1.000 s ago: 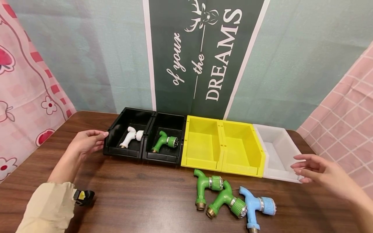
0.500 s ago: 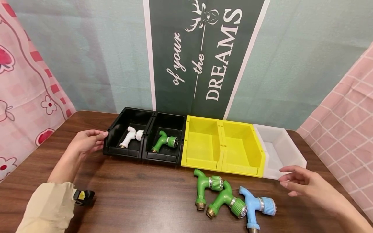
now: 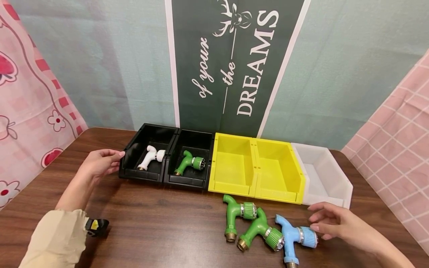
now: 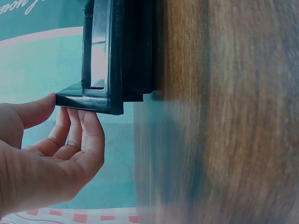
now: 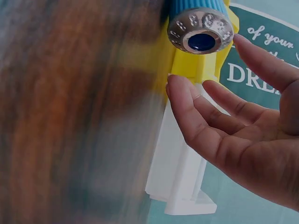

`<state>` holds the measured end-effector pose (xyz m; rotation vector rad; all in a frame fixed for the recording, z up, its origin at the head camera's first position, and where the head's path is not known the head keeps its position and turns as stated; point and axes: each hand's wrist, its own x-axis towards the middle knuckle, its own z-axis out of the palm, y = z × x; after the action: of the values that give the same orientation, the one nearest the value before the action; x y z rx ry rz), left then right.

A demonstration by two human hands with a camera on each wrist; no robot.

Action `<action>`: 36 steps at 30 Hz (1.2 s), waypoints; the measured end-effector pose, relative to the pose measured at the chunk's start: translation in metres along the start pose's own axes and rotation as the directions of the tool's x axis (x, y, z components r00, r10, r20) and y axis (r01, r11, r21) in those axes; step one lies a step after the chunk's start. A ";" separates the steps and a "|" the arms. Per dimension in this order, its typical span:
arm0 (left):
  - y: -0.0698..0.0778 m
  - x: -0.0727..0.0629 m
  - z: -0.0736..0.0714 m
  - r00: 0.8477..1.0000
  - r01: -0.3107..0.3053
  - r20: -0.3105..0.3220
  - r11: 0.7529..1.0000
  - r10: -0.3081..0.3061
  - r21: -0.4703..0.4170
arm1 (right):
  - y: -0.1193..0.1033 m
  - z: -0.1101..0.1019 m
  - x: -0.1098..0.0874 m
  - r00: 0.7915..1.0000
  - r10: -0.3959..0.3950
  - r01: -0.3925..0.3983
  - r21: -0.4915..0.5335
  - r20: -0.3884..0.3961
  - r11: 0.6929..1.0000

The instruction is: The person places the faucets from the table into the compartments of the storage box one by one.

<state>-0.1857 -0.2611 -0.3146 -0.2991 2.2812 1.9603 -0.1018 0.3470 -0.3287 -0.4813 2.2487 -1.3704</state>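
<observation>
At the left end of the row, my left hand [image 3: 102, 162] holds the side of the outer black bin [image 3: 142, 177], thumb at the rim and curled fingers against the outer wall. In the left wrist view, the fingertips [image 4: 93, 122] meet that wall. A white faucet [image 3: 149, 158] lies inside this bin. My right hand [image 3: 338, 223] is beside the blue faucet [image 3: 291, 237], fingers loosely bent and spread. The right wrist view has the thumb and fingers near the faucet's ribbed knob [image 5: 198, 28], nothing between them. Left of it lie two green faucets [image 3: 231, 219] on the table.
The second black bin [image 3: 184, 182] contains a green faucet [image 3: 187, 162]. Two yellow bins [image 3: 231, 189] and a white bin [image 3: 343, 182] continue the row to the right. Under the left forearm lies a small black object [image 3: 97, 226] with a yellow mark. A printed curtain [image 3: 318, 74] hangs behind.
My right hand has moved from the white bin's right side down and left to the blue faucet's knob. The left hand has stayed at the black bin.
</observation>
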 end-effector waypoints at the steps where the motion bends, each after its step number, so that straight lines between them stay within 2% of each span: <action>1: 0.000 0.000 0.000 1.000 0.000 -0.002 1.000 0.000 0.000 | 0.001 0.001 0.000 1.000 -0.002 0.002 0.010 0.010 1.000; 9: -0.001 0.001 0.000 1.000 -0.002 -0.005 1.000 0.002 0.010 | 0.005 0.007 0.000 0.999 -0.022 0.022 0.007 0.025 1.000; 15: -0.002 0.001 0.000 1.000 -0.004 -0.005 1.000 0.004 0.011 | 0.005 0.008 0.001 0.995 -0.038 0.032 0.078 0.087 0.996; 21: -0.001 0.001 0.000 1.000 0.001 -0.003 1.000 -0.001 0.000 | 0.005 0.011 0.002 0.994 -0.077 0.074 0.042 0.083 0.996; 28: -0.001 0.002 0.000 1.000 -0.004 -0.005 1.000 0.005 0.012 | 0.004 0.010 0.003 0.991 -0.062 0.057 0.050 0.121 0.997; 36: -0.001 0.001 -0.001 1.000 0.007 0.010 1.000 -0.007 -0.024 | 0.004 0.010 0.004 0.987 -0.070 0.058 0.087 0.146 0.995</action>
<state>-0.1864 -0.2621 -0.3156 -0.2982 2.2486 1.9828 -0.1002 0.3397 -0.3373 -0.6117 2.0645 -1.4044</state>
